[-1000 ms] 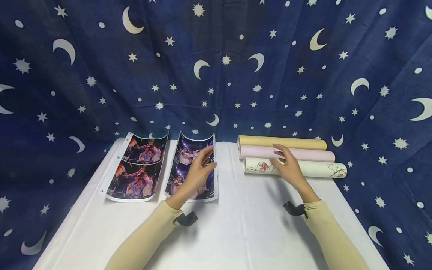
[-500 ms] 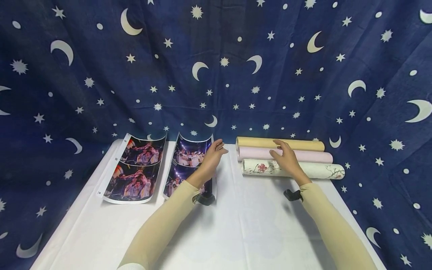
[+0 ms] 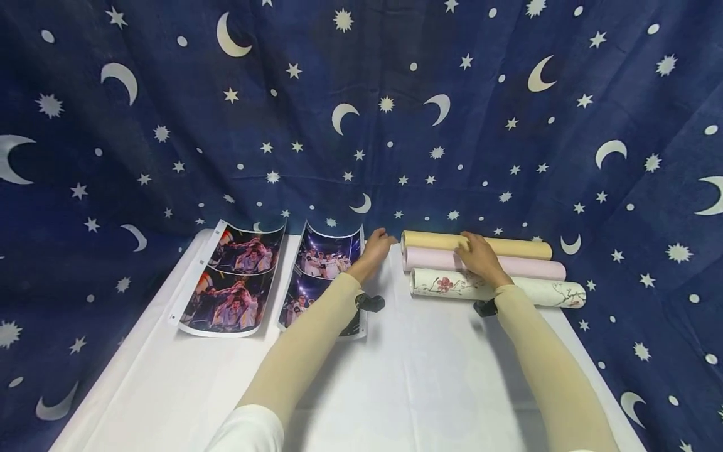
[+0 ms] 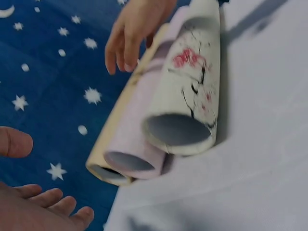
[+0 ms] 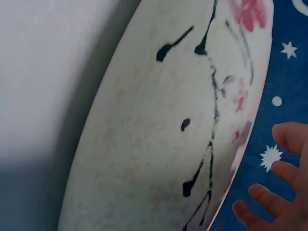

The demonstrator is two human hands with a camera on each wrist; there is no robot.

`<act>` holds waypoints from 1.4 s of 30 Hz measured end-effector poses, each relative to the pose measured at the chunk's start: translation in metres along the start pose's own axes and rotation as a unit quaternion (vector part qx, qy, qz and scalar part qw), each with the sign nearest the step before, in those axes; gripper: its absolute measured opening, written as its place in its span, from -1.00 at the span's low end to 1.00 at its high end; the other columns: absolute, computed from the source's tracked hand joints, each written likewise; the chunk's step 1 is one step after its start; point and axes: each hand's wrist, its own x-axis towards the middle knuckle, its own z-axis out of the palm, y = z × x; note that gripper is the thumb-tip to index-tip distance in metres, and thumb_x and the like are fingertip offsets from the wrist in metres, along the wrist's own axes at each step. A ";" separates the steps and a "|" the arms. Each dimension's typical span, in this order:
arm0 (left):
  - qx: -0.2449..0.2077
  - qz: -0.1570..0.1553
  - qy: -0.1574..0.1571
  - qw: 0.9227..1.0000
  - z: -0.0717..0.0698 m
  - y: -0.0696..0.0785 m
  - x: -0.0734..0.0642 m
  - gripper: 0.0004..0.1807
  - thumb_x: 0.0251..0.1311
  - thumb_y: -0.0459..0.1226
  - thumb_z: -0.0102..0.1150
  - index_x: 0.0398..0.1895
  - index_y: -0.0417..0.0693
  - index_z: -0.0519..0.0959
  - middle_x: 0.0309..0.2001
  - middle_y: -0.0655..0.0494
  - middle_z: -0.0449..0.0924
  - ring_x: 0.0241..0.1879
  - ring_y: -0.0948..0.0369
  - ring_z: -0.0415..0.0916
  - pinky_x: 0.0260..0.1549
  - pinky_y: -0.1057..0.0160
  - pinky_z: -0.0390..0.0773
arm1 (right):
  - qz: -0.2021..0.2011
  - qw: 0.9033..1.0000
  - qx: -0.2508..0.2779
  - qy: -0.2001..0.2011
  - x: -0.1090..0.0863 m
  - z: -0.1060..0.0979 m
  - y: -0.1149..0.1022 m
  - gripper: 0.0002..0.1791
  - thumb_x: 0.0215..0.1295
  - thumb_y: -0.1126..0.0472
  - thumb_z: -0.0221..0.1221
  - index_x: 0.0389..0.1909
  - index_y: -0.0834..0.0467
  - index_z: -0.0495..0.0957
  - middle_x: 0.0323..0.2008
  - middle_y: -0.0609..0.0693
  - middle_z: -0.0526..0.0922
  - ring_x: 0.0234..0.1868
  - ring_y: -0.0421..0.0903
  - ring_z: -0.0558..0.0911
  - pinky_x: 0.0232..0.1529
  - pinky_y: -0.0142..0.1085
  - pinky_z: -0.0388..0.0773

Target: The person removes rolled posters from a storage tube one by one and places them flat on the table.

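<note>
From where I sit at the feed, I have three rolls lying side by side on the counter [image 3: 418, 376], toward its back on the right: a yellow roll [image 3: 519, 248] farthest back, a pink roll [image 3: 531, 268] against it, and a white roll [image 3: 528, 292] with red blossoms and dark branches nearest the person. The left wrist view shows me their near ends as hollow tubes. The right hand [image 3: 479, 257] is over the yellow and pink rolls, its fingers apart and nothing held between them; I cannot tell whether a fingertip touches a roll. The left hand [image 3: 373, 251] is just beside the rolls' left ends, thumb well apart from the fingers, wide and holding nothing. Both arms wear cream sleeves [image 3: 305, 339], with a dark mount [image 3: 370, 303] at the left wrist and another at the right. Farther left I have two printed sheets with curved edges, each with two pictures of people: the outer sheet [image 3: 234, 282] in full sight, the inner sheet [image 3: 316, 257] partly covered by the left arm. A dark blue cloth [image 3: 316, 37] patterned with pale moons, stars and dots hangs behind the counter and along its sides.
</note>
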 end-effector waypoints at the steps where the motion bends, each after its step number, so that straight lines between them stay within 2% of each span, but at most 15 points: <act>1: 0.003 -0.006 -0.002 1.000 0.001 -0.003 0.003 -0.30 0.30 -0.22 -0.03 0.50 -0.17 0.11 0.49 -0.13 0.18 0.49 -0.04 0.12 0.48 0.04 0.13 | 0.001 1.000 -0.010 -0.004 0.003 0.001 0.002 -0.32 0.49 0.06 -0.03 0.51 0.22 0.05 0.46 0.37 0.09 0.41 0.37 0.20 0.40 0.28 0.12; 9: 0.014 -0.042 -0.020 0.999 0.015 -0.014 0.008 -0.32 0.36 -0.18 -0.07 0.52 -0.12 0.09 0.51 -0.10 0.15 0.50 -0.05 0.10 0.48 -0.05 0.12 | 0.017 0.997 -0.062 -0.041 0.018 0.008 0.008 -0.32 0.52 -0.01 -0.13 0.52 0.22 0.01 0.53 0.35 -0.06 0.50 0.39 -0.03 0.45 0.32 -0.13; 14: 0.004 -0.057 -0.010 0.998 0.027 -0.020 0.011 -0.30 0.29 -0.20 -0.02 0.50 -0.10 0.13 0.48 -0.10 0.20 0.49 -0.06 0.12 0.45 -0.11 0.15 | 0.018 0.994 -0.080 -0.066 0.024 0.013 0.012 -0.30 0.55 -0.09 -0.22 0.53 0.21 -0.03 0.55 0.31 -0.12 0.54 0.34 -0.14 0.43 0.39 -0.24; 18: 0.001 -0.068 -0.016 0.998 0.037 -0.022 0.010 -0.29 0.27 -0.19 0.00 0.50 -0.08 0.13 0.48 -0.12 0.20 0.48 -0.07 0.13 0.44 -0.12 0.16 | 0.033 0.994 -0.086 -0.055 0.021 0.016 0.011 -0.31 0.54 -0.11 -0.21 0.52 0.19 0.02 0.53 0.32 -0.06 0.51 0.38 -0.11 0.38 0.44 -0.21; 24: 0.006 -0.056 -0.014 0.998 0.043 -0.021 0.011 -0.29 0.28 -0.21 -0.01 0.51 -0.09 0.13 0.48 -0.14 0.19 0.48 -0.08 0.15 0.45 -0.10 0.17 | 0.040 0.996 -0.080 -0.016 0.016 0.016 0.007 -0.37 0.50 -0.07 -0.13 0.48 0.12 0.17 0.41 0.38 0.10 0.40 0.43 0.05 0.25 0.41 -0.02; 28: 0.004 -0.050 -0.020 0.999 0.043 -0.023 0.013 -0.29 0.28 -0.22 0.00 0.51 -0.10 0.12 0.47 -0.14 0.22 0.47 -0.08 0.16 0.46 -0.07 0.17 | 0.037 0.997 -0.070 -0.011 0.014 0.016 0.005 -0.39 0.50 -0.04 -0.14 0.47 0.15 0.19 0.47 0.35 0.02 0.46 0.40 -0.04 0.32 0.45 -0.14; 32: 0.007 -0.049 -0.029 0.998 0.046 -0.025 0.015 -0.27 0.29 -0.22 0.01 0.52 -0.10 0.08 0.48 -0.14 0.18 0.48 -0.09 0.14 0.46 -0.06 0.16 | 0.035 0.997 -0.064 -0.023 0.011 0.017 0.006 -0.36 0.53 -0.04 -0.19 0.50 0.19 0.11 0.55 0.29 -0.09 0.54 0.36 -0.16 0.36 0.49 -0.33; 38: -0.024 -0.055 -0.047 0.997 0.051 -0.026 0.018 -0.22 0.28 -0.24 0.00 0.56 -0.01 0.00 0.55 -0.07 0.03 0.53 -0.07 0.00 0.49 -0.10 0.05 | 0.028 0.997 -0.075 -0.024 0.006 0.022 0.012 -0.33 0.53 -0.07 -0.23 0.51 0.21 0.05 0.54 0.28 -0.05 0.54 0.33 -0.12 0.37 0.47 -0.29; 42: -0.022 -0.058 -0.047 0.997 0.052 -0.027 0.021 -0.21 0.25 -0.22 0.01 0.55 0.06 0.02 0.56 -0.05 0.02 0.53 -0.07 0.00 0.50 -0.10 0.04 | 0.020 0.996 -0.081 -0.020 0.004 0.024 0.013 -0.34 0.54 -0.07 -0.23 0.51 0.21 0.07 0.54 0.29 -0.05 0.54 0.33 -0.11 0.36 0.48 -0.27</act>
